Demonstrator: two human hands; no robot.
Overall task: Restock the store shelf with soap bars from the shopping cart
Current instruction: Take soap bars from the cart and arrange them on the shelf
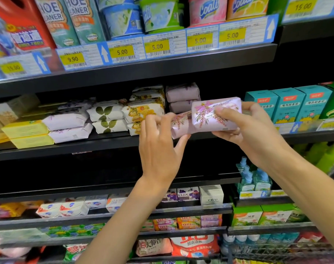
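right hand (246, 128) grips pink soap bar (215, 115) | left hand (158, 141) pinches second soap bar (181, 124) | slide each flat onto shelf (105, 144), beside purple stack (182, 98)

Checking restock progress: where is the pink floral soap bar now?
Head view, right of centre: the right hand grips the pink floral soap bar before the mauve soap stack.

Lilac soap bar (215, 115) with pink flower sprigs; shelved yellow bars (25, 129), perhaps plain.
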